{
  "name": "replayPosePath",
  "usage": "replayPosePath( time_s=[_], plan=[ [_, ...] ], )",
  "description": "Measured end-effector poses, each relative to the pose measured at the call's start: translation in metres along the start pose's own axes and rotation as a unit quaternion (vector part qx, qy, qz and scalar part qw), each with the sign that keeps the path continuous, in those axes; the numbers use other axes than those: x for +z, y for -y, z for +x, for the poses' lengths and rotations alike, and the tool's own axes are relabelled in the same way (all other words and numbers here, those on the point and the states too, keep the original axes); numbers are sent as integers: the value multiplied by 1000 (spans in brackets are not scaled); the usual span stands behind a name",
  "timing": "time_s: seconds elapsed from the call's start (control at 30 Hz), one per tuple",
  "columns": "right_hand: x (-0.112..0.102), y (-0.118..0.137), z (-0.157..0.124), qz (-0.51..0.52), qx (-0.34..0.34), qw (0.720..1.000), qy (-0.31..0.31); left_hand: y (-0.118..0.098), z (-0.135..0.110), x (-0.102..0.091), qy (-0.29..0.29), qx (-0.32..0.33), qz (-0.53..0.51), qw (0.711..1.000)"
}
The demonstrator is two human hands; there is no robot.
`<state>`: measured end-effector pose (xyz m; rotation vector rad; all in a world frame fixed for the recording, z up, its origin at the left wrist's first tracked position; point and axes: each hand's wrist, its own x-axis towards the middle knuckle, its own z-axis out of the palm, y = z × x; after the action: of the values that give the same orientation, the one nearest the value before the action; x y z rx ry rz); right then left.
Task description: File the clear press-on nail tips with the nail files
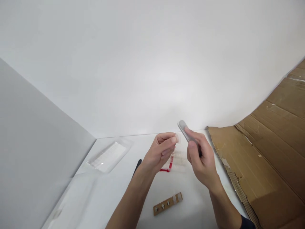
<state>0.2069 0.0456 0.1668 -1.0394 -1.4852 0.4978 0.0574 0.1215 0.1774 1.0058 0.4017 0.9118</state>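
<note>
My left hand (pixel 162 149) is closed in a pinch on a small translucent round piece (pixel 177 138), held up above the white table. Close beside it, my right hand (pixel 202 156) wraps around a flat grey bar with a rounded end (pixel 183 125), which tilts up to the left. The bar and the round piece appear apart, with a narrow gap between them. Below both hands lies a brown strip (pixel 170 203) bearing several metal screw-like parts and pale pieces at its right end. Behind my left hand is a clear bag with red markings (pixel 171 163), partly hidden.
A clear plastic bag (pixel 109 156) with something white inside lies on the left of the white table (pixel 126 190). A dark slim object (pixel 137 167) shows behind my left forearm. Brown cardboard (pixel 262 159) borders the right side; a white wall (pixel 152 79) stands behind.
</note>
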Motion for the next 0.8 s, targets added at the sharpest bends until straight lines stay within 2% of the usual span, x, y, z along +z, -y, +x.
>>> replayPosePath(
  time_s=[0.1, 0.23, 0.4, 0.53, 0.67, 0.8],
  plan=[
    [0, -1, 3, -14, 5, 1000, -1, -1, -2, 2, -17, 36, 56, 998],
    [0, -1, 5, -14, 29, 999, 0, -2, -4, 2, -75, 97, 128, 984],
    [0, 0, 6, -10, 55, 998, 16, 0, -2, 1, -104, 165, 189, 962],
    [-3, 2, 6, 1, 62, 998, 29, -1, -4, 2, -106, 201, 221, 949],
    [-6, 2, 4, -7, 61, 998, 14, -3, -8, 3, -114, 211, 225, 944],
    [-6, -1, 4, -2, 53, 998, 42, -5, -10, 2, -98, 179, 174, 963]
  ],
)
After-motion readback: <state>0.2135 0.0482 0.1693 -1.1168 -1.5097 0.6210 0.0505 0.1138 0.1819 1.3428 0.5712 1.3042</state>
